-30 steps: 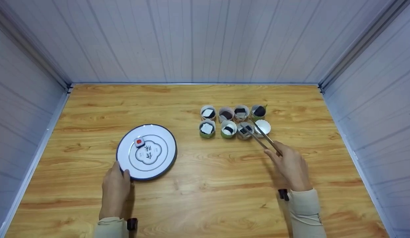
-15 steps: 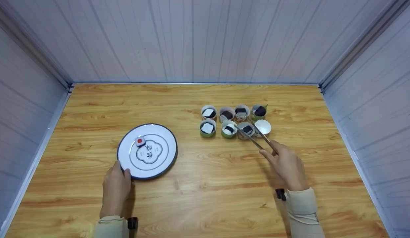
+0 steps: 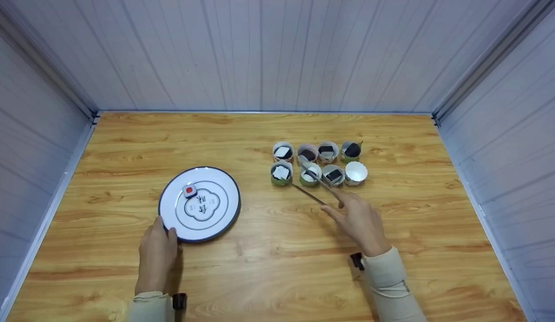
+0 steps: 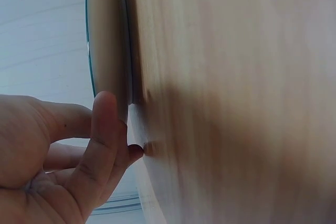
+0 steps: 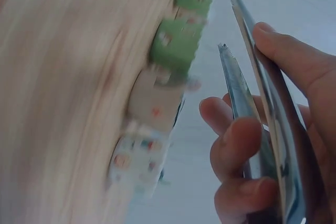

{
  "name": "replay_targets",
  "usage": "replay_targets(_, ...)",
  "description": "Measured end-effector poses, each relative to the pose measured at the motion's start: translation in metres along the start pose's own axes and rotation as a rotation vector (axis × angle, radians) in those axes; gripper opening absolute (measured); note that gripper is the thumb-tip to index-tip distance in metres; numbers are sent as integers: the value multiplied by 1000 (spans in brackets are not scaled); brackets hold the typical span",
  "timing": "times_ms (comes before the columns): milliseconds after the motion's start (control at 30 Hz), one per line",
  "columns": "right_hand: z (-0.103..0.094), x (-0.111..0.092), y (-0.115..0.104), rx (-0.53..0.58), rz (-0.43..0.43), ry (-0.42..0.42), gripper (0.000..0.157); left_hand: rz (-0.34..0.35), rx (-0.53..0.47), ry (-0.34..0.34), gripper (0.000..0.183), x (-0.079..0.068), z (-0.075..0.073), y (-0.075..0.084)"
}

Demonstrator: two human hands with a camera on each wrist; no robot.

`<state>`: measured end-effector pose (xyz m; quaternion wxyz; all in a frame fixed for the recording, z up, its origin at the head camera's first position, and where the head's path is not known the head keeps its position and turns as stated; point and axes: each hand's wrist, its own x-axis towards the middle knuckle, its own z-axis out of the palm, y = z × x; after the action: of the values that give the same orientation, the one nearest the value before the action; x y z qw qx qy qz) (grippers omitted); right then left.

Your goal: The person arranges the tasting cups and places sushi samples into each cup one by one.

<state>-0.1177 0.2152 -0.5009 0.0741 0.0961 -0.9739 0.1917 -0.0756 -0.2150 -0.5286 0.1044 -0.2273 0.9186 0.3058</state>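
Note:
My left hand (image 3: 156, 252) pinches the near-left rim of a round white plate (image 3: 223, 226) with a dark blue edge. On the plate sits a small white sushi-like piece (image 3: 189, 190) with a red centre. My right hand (image 3: 362, 226) holds metal tweezers (image 5: 278, 114), their toothed tips spread apart with nothing between them. In the head view the tips hover by the left end of the front row of paper cups. A white piece (image 3: 281, 172) lies in the leftmost front cup (image 3: 281, 182); the tweezers partly cover the cup beside it (image 3: 307, 181).
Two rows of small paper cups stand right of centre, most with black or black-and-white pieces inside, such as a dark piece (image 3: 334, 175). The rightmost front cup (image 3: 356, 172) shows only its white inside. Pale panels (image 3: 259, 58) enclose the wooden table (image 3: 259, 268).
My right hand has moved left with the tweezers, from the third front cup toward the two leftmost front cups. The tweezers' tips have spread wider. My left hand and the plate have barely moved.

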Motion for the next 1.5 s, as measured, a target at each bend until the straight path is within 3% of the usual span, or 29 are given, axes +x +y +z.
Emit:
replay_targets(267, 21, 20, -46, 64, -155, -9, 52, 14, -7, 5, 56, -1, -1, -2)
replay_targets(400, 35, 31, -69, 74, -217, -58, 54, 34, -11, 12, 55, -1, -2, -2)
replay_targets(700, 59, 49, -119, 113, -260, -247, 53, 9, -15, -12, 56, -1, -1, -2)
replay_targets(900, 76, 58, -145, 44, -251, -313, 50, -3, -23, -24, 57, 0, -1, -1)
replay_targets(1133, 90, 65, -165, -37, -267, -331, 50, -17, -16, -22, 57, 0, -2, 0)
replay_targets(1500, 100, 65, -170, -70, -287, -292, 44, 13, -10, 7, 55, -1, -2, 0)
